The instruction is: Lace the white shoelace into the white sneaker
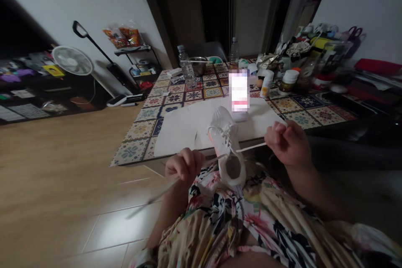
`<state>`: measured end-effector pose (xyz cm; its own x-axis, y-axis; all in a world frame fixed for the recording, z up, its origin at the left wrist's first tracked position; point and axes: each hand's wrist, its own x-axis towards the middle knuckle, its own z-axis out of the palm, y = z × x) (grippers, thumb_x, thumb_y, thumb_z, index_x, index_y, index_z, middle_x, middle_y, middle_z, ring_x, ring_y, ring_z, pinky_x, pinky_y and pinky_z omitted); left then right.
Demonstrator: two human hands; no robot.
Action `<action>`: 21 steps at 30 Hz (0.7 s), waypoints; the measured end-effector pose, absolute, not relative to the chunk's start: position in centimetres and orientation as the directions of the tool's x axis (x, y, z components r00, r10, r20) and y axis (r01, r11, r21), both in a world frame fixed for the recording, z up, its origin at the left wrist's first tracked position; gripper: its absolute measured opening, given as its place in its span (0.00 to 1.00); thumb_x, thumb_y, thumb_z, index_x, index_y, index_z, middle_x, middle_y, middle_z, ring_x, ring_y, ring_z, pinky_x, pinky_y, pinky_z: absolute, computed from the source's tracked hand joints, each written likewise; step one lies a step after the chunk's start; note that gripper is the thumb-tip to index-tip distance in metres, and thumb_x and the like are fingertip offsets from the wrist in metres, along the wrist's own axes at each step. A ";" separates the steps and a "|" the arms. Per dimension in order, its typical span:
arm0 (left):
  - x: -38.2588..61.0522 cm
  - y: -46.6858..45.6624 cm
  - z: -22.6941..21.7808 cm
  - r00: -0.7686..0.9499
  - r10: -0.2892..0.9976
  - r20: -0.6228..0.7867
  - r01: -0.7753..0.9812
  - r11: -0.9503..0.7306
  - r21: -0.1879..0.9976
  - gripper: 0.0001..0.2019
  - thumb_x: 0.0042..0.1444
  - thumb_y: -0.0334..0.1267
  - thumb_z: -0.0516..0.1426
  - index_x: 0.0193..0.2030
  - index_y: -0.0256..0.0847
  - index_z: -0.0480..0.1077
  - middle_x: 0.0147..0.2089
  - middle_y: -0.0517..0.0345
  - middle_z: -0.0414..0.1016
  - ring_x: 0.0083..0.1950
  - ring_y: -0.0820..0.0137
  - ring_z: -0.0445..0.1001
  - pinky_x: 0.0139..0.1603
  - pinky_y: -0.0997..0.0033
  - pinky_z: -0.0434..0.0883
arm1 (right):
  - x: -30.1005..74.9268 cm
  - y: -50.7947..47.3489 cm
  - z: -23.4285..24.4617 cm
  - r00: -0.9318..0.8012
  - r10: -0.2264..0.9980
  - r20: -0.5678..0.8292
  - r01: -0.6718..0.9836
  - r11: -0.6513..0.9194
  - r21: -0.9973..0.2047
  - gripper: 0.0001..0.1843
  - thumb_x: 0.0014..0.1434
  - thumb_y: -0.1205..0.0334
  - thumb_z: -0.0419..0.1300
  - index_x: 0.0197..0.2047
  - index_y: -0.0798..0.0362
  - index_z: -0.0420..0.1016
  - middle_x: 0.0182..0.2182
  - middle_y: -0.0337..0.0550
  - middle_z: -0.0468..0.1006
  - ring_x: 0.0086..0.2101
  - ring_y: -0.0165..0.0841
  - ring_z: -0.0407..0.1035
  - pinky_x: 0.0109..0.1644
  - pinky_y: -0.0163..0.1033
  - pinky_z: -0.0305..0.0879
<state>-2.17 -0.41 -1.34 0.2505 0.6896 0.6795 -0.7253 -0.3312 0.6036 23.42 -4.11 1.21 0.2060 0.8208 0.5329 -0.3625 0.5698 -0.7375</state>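
A white sneaker (221, 134) leans on the table's front edge, its toe on a white sheet (179, 123) and its heel toward my lap. My left hand (184, 164) is closed on one white shoelace (150, 199), whose loose end trails down to the left. On the other side my right hand (284, 139) grips the other end of the lace (251, 147). Both lace ends stretch outward from the top of the shoe's opening. The laces lower on the tongue are threaded and crossed.
Behind the shoe stands a lit phone (239, 92), its screen blurred out. A plastic bottle (187, 69), a metal bowl (199, 66), a white tube (266, 83) and a lidded jar (288, 81) stand on the patterned tablecloth (135, 150). A fan (73, 60) is at the left.
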 end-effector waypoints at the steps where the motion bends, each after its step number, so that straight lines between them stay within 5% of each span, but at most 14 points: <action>1: -2.1 -0.5 -1.3 0.276 0.702 0.657 -0.700 -0.322 0.638 0.14 0.55 0.43 0.67 0.23 0.41 0.71 0.22 0.63 0.60 0.23 0.76 0.62 0.27 0.75 0.64 | 23.3 -4.1 1.1 0.280 0.815 0.507 -0.325 0.578 -0.749 0.10 0.56 0.49 0.69 0.34 0.45 0.81 0.17 0.32 0.69 0.16 0.25 0.56 0.19 0.31 0.53; 5: -1.2 -1.0 -1.6 0.421 0.813 0.402 -0.417 -0.220 0.882 0.07 0.51 0.41 0.69 0.35 0.43 0.81 0.25 0.60 0.71 0.25 0.75 0.68 0.26 0.76 0.66 | 21.9 -4.2 0.5 0.188 0.773 0.606 0.036 0.611 -0.791 0.06 0.61 0.56 0.66 0.35 0.48 0.80 0.23 0.36 0.78 0.22 0.26 0.67 0.24 0.31 0.61; 9: 0.3 -1.3 -1.6 0.448 0.871 0.200 -0.233 -0.102 0.967 0.19 0.45 0.47 0.72 0.42 0.41 0.82 0.28 0.58 0.76 0.27 0.74 0.70 0.30 0.75 0.70 | 20.3 -4.5 0.3 -0.321 0.612 0.723 0.373 0.783 -0.498 0.07 0.67 0.64 0.58 0.39 0.50 0.78 0.31 0.42 0.82 0.31 0.31 0.75 0.36 0.35 0.69; 13: 0.7 -1.5 -1.3 0.399 0.884 0.245 -0.156 -0.198 0.968 0.15 0.47 0.49 0.70 0.30 0.38 0.80 0.29 0.54 0.77 0.31 0.70 0.74 0.34 0.73 0.72 | 19.9 -4.7 0.3 -0.470 0.561 0.682 0.443 0.818 -0.368 0.07 0.68 0.63 0.55 0.42 0.52 0.74 0.33 0.44 0.80 0.33 0.32 0.74 0.37 0.35 0.68; 21: 0.9 -2.0 -0.7 0.449 0.797 0.404 -0.150 -0.378 0.914 0.13 0.52 0.45 0.68 0.28 0.37 0.76 0.30 0.54 0.77 0.33 0.70 0.75 0.35 0.73 0.71 | 19.5 -4.9 -0.4 -0.344 0.635 0.692 0.415 0.764 -0.495 0.10 0.66 0.66 0.53 0.32 0.51 0.69 0.27 0.40 0.75 0.28 0.30 0.70 0.34 0.34 0.64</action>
<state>0.94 -2.00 -0.71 0.4486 0.7974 0.4035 -0.1502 -0.3778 0.9136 19.54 -4.92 -0.35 -0.3443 0.6350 0.6916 0.4149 0.7637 -0.4946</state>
